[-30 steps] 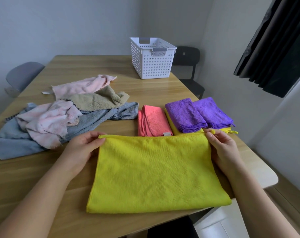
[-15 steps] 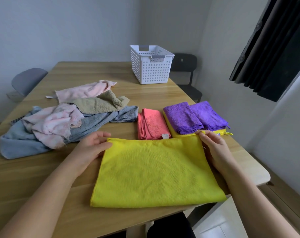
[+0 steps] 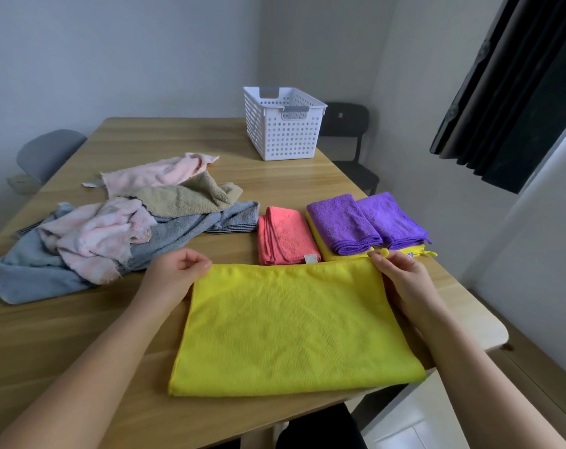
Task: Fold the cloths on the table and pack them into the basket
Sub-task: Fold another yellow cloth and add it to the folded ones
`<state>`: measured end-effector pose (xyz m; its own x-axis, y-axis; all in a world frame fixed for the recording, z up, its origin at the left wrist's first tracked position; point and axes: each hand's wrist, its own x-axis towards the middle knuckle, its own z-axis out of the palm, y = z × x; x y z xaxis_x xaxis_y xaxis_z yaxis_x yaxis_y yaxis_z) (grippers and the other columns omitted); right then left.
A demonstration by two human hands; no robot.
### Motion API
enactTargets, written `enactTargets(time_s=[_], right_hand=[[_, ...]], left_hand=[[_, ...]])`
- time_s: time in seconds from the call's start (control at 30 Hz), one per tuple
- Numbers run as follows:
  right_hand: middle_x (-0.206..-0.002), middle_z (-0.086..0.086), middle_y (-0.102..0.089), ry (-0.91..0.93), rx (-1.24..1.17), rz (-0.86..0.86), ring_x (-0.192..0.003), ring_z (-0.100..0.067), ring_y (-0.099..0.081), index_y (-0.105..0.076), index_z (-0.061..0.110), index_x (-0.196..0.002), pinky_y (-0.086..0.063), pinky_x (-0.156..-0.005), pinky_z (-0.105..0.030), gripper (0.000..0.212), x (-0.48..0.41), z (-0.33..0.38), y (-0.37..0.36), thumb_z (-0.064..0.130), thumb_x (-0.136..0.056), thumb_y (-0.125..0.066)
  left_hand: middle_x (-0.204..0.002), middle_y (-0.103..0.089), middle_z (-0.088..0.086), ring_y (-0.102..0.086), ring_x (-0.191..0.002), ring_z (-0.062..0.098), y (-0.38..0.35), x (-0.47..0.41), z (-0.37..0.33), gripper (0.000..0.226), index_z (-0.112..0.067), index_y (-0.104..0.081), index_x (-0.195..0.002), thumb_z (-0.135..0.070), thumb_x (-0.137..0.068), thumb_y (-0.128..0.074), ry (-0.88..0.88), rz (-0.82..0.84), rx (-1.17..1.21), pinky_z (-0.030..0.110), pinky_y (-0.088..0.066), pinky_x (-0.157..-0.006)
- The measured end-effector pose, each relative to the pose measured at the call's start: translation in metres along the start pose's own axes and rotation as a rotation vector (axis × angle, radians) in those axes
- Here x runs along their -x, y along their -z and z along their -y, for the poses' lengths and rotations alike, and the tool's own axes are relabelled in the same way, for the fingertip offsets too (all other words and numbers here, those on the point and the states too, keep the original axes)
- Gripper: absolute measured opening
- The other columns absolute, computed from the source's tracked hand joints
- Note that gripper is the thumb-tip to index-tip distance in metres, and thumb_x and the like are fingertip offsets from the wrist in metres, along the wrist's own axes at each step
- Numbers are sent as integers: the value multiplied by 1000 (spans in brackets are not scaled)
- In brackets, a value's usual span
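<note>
Nearest, the yellow cloth (image 3: 294,322) lies flat at the near edge of the worktop (image 3: 64,335), already doubled over, and it has not shifted over the last second. What has changed is the left hand (image 3: 174,277): half a second ago its fingers lay fairly straight by the cloth's far left corner, and now they are curled in, with thumb and fingertips meeting at that corner in what looks like a pinch. The right hand (image 3: 404,283) is at the far right corner, as before, thumb and forefinger closed on the edge. I judge the first fold settled and both hands set to take the next one.

Just beyond, the folded work sits in a row: a coral cloth (image 3: 284,234), then two purple cloths (image 3: 343,222) side by side on a second yellow cloth (image 3: 327,251). To the left, the unfolded pile (image 3: 113,231) of pink, beige and blue-grey cloths waits. At the far end stands the white basket (image 3: 284,131); its inside is not visible, and no folded cloth shows in it, so packing looks not yet begun.
</note>
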<state>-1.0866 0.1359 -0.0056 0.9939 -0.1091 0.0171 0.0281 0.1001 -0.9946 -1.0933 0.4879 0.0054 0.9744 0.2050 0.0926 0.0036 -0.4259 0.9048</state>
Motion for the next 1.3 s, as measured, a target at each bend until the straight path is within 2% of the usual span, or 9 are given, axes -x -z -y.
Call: enactTargets(time_s=[0.23, 0.4, 0.53, 0.73, 0.83, 0.93, 1.03, 1.13, 1.3], right_hand=[[-62, 4, -58, -17, 30, -19, -58, -9, -52, -66, 23, -61, -45, -52, -20, 43, -3, 2, 2, 53, -39, -88], [-92, 4, -74, 73, 141, 125, -77, -5, -65, -73, 18, -96, -56, -72, -19, 77, 1, 34, 14, 61, -34, -88], [-96, -9, -71, 79, 404, 268, -86, -16, -62, -71, 16, -91, -56, -78, -20, 7, 14, 70, 16, 15, -85, -67], [-73, 2, -56, 173, 313, 341, -77, -15, -53, -62, 12, -81, -51, -68, -19, 18, 27, 108, 17, 29, -85, -63], [-68, 4, -57, 209, 204, 365, -66, -11, -57, -66, 20, -76, -53, -63, -24, 46, 30, 122, 9, 61, -57, -78], [-69, 0, -61, 180, 135, 296, -62, -12, -60, -72, 18, -77, -54, -56, -28, 58, 25, 135, 0, 61, -41, -86], [-91, -6, -71, 170, 183, 235, -82, -14, -67, -74, 15, -86, -56, -71, -23, 24, 19, 143, -8, 38, -82, -69], [-93, -6, -74, 209, 278, 155, -90, -16, -69, -72, 14, -93, -55, -83, -23, 24, 14, 149, -14, 19, -98, -49], [-58, -10, -48, 549, 1030, 12, -58, -20, -37, -60, -5, -77, -30, -56, -31, 36, 16, 163, -36, 25, -96, -51]], left_hand=[[-75, -68, 4, -61, -70, 17, 14, 1, 1, 14, -12, -64, -78, -2, -76, -74, 32, 61, -22, 25, -45, -68], [-86, -64, -5, -59, -79, 11, 39, 1, -25, 26, -25, -67, -97, -5, -81, -70, -114, 261, -309, 20, -45, -73], [-74, -67, -11, -60, -73, 5, 61, 5, -57, 12, -26, -69, -77, -15, -82, -71, -198, 304, -523, 24, -48, -71], [-70, -65, 2, -64, -64, 10, 75, 17, -95, 8, -6, -58, -85, -3, -87, -51, -32, 371, 391, 20, -56, -59], [-67, -64, 1, -63, -56, 9, 75, 17, -107, 9, -10, -56, -86, -11, -90, -48, -39, 273, 555, 21, -54, -52], [-63, -64, -3, -60, -48, 7, 71, 7, -114, 15, -13, -57, -87, -9, -96, -46, -30, 122, 513, 18, -50, -45], [-78, -63, 5, -61, -53, 10, 68, -2, -120, 9, -15, -61, -91, -12, -94, -53, -4, 34, 414, 18, -51, -46], [-88, -61, 10, -59, -72, 21, 66, -11, -125, 9, -18, -63, -81, -16, -90, -61, -32, -101, 361, 29, -55, -59], [-79, -66, 4, -62, -78, 25, 53, -3, -141, 10, -24, -62, -72, -28, -78, -68, -293, -292, 31, 45, -55, -77]])
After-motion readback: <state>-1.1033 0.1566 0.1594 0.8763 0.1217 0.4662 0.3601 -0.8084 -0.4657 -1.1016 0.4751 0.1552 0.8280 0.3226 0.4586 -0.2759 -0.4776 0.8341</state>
